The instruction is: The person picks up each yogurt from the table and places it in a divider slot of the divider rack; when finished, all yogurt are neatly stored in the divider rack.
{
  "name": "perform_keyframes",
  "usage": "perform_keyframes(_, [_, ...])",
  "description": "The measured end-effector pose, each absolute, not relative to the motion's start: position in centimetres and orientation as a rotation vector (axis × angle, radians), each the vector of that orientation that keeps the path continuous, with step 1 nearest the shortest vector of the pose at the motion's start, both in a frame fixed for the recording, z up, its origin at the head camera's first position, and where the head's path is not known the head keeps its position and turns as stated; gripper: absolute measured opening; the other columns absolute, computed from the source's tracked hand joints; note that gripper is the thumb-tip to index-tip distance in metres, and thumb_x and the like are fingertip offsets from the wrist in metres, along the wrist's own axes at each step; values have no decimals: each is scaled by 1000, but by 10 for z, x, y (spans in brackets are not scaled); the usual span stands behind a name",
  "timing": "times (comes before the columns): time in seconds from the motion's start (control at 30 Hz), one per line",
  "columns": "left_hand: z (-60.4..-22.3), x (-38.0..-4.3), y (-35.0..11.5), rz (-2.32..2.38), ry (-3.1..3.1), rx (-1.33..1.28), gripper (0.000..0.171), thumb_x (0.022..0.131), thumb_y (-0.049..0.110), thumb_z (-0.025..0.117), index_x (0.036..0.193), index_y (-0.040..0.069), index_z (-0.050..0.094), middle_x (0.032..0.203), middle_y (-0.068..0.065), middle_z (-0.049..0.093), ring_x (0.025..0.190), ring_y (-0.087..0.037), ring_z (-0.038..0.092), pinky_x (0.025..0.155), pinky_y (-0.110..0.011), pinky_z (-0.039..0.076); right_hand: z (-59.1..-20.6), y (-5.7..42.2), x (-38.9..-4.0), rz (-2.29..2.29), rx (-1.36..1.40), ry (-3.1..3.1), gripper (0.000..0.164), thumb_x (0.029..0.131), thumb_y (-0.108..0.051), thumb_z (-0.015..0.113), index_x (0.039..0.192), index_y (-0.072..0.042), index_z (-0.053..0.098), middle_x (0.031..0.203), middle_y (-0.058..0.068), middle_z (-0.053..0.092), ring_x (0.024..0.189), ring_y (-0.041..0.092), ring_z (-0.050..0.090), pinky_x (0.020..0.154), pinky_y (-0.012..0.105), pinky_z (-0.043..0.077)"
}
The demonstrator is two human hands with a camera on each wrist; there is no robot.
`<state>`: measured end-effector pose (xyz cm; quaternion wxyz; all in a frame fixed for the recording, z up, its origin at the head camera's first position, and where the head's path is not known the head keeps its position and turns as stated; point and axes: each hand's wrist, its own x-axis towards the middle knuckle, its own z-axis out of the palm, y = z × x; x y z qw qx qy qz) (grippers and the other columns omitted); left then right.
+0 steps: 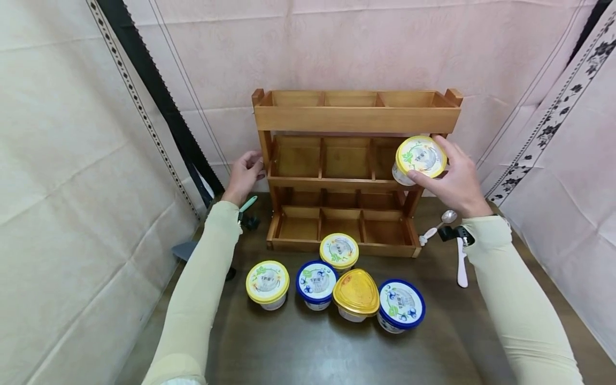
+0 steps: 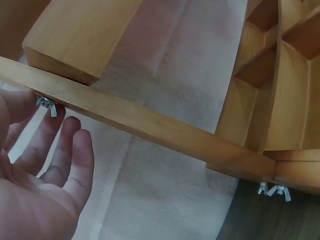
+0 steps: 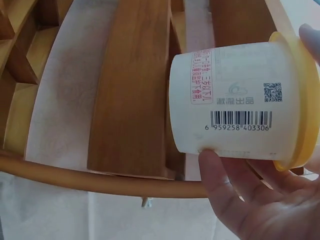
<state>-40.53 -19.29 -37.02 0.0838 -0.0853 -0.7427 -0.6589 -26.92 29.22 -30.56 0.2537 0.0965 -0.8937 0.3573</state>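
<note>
My right hand [image 1: 457,179] holds a white tub with a yellow lid [image 1: 421,158], tilted, in front of the right middle compartment of a wooden three-tier rack [image 1: 356,120]. In the right wrist view the tub's barcoded side [image 3: 240,105] shows, with fingers under it. At the rack's left side is my left hand [image 1: 244,174]; in the left wrist view its thumb and forefinger pinch a metal wing nut [image 2: 47,105] on the side rail [image 2: 140,120], the other fingers loosely bent. The rack's visible compartments hold nothing.
In front of the rack stand yellow-lidded tubs [image 1: 267,283] and blue-lidded tubs [image 1: 401,305], one yellow-lidded tub [image 1: 339,250] close against its base. A spoon [image 1: 448,217] and a white-handled utensil [image 1: 462,264] lie at right. A green-handled utensil [image 1: 248,203] lies near the left wrist. Cloth walls enclose the table.
</note>
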Motion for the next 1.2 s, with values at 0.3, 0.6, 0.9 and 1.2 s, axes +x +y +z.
perform_keyframes(0.3, [-379,-401,-198,-1921,-2270,-357,33,100,32,61,129,17,59,126,-5,61,111,-17,60,94,-42,55,-308,290,-281,979,183,-2335,82,76,-51,82,146,-26,47,134,4,56,114,21,50,89,38,37])
perform_keyframes(0.6, [-383,-402,-198,-1967,-2235,-396,42,94,36,68,130,17,57,131,-8,60,114,-19,60,100,-51,51,-312,282,-290,951,158,-2382,85,76,-57,79,145,-19,46,130,12,56,112,25,50,86,40,39])
perform_keyframes(0.9, [-382,-405,-193,-1981,-2194,-408,40,94,35,67,127,16,57,128,-9,60,109,-23,65,89,-39,59,-317,280,-296,915,179,-2425,94,76,-59,78,154,-26,37,137,18,51,120,34,46,92,53,40])
perform_keyframes(1.2, [-384,-400,-192,-1970,-2196,-365,38,96,36,64,128,17,54,130,-8,57,115,-23,63,91,-45,57,-327,276,-304,844,243,-2428,97,76,-58,78,154,-19,36,142,19,52,124,39,48,99,57,39])
